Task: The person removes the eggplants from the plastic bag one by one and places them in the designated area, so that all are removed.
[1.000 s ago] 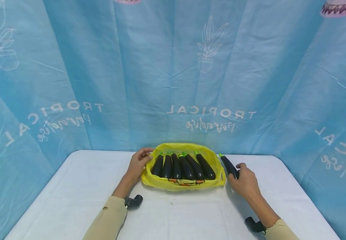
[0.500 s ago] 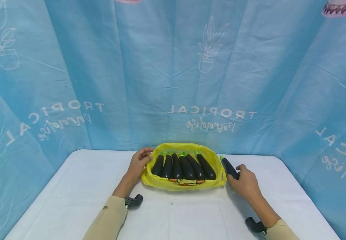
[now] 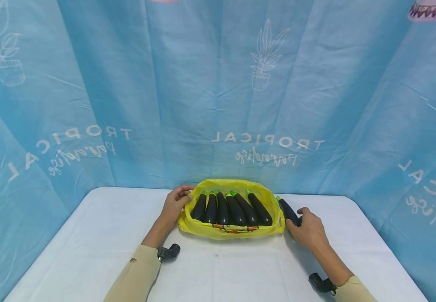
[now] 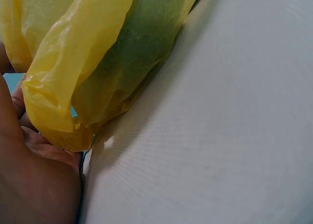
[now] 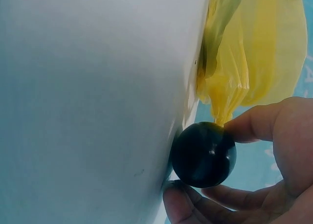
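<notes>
A yellow plastic bag (image 3: 229, 234) lies mouth-up at the middle of the table's far part. Inside it several dark eggplants (image 3: 223, 209) lie side by side, green stem ends pointing away from me. My left hand (image 3: 172, 206) holds the bag's left edge, thumb at the rim and fingers behind it; the yellow film (image 4: 54, 77) sits against that palm in the left wrist view. Just right of the bag, my right hand (image 3: 309, 228) grips another eggplant (image 3: 287, 209), stem end away from me. Its round dark end (image 5: 204, 155) shows between thumb and fingers in the right wrist view.
A white cloth (image 3: 218, 272) covers the table. Close behind its far edge hangs a blue printed curtain (image 3: 218, 105), which also runs down both sides. Black wrist devices (image 3: 169, 252) sit at both cuffs.
The right hand's eggplant has dipped slightly at its stem end, toward me. The left hand and the bag keep their places.
</notes>
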`<state>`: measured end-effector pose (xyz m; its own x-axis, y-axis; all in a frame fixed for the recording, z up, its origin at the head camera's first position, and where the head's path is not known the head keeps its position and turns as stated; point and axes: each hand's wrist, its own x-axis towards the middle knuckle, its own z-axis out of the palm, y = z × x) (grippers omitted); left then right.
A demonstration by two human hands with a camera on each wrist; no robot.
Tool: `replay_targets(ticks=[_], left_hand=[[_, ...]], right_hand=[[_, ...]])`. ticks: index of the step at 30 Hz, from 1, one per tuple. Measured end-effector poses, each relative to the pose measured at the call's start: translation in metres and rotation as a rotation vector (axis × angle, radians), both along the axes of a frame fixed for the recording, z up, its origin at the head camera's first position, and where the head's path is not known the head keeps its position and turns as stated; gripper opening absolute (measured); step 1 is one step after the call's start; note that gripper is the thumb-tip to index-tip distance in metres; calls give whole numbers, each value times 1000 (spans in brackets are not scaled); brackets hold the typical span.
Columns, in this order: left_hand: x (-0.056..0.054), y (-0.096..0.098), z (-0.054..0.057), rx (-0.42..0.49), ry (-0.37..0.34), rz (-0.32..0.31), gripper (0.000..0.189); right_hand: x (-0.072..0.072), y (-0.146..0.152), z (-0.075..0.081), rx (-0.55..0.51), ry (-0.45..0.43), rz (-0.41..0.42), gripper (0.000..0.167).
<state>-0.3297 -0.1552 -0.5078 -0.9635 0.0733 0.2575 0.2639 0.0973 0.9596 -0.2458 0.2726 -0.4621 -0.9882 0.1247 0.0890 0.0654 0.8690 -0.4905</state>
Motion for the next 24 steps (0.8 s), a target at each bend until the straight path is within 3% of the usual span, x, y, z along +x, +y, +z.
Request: replay_targets(ticks=[12, 24], left_hand=[[1, 1, 1, -3, 8, -4, 31], [0, 0, 0, 10, 11, -14, 31]], right_hand=[[0, 2, 0, -1, 18, 14, 61], [3, -5, 16, 17, 66, 6, 55]])
